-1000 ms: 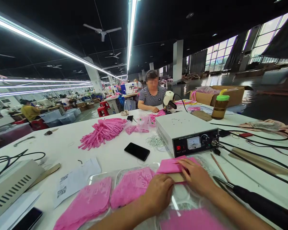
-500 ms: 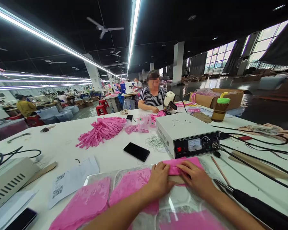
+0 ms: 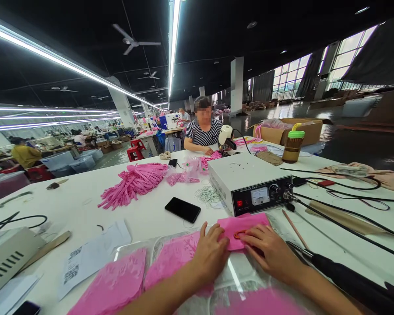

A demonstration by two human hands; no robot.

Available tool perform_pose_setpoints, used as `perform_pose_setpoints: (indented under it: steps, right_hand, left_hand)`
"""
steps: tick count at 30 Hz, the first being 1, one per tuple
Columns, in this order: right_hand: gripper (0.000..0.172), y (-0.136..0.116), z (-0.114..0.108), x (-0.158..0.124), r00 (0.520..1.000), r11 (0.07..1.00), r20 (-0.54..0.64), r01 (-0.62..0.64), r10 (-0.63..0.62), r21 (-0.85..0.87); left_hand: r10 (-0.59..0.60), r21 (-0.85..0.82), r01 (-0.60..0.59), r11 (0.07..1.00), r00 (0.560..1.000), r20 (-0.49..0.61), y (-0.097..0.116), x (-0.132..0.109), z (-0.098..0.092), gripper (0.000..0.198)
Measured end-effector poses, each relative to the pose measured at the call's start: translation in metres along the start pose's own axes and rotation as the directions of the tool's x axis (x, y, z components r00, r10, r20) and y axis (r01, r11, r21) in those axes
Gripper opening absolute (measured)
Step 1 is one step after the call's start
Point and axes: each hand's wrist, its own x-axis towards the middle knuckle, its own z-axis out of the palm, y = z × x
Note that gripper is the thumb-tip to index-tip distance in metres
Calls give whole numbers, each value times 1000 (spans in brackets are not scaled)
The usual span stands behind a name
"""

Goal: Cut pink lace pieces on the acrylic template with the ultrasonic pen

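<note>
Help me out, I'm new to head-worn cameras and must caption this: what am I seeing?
The two bare hands are a person's own, seen by a camera worn on that person's head, looking forward and down. The left hand and the right hand are on a flat pink fabric piece. A small orange-red loop-shaped object is at the right fingertips; whether it is gripped, I can't tell.

Nearby on the white table lie a black rectangular phone, a heap of pink fabric strips and a pale box-shaped device with a black dial panel. Another person in a striped shirt sits across the table.
</note>
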Motion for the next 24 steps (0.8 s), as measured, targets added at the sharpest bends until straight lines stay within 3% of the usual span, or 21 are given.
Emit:
perform_pose_setpoints:
  steps: [10,18,24]
  right_hand:
    - [15,-2,13,15,994,991,110,-40,26,125]
    - [17,3,18,20,967,982,232,-136,103,130]
    - [17,6,20,22,948,972,262,-213,181,98]
  left_hand:
    - [-25,-153,38,987,996,86,-15,5,-13,13]
    - [29,-235,9,972,987,156,-27,14,-8,26]
    - [-5,-243,42,969,988,153,-32,23,-7,28]
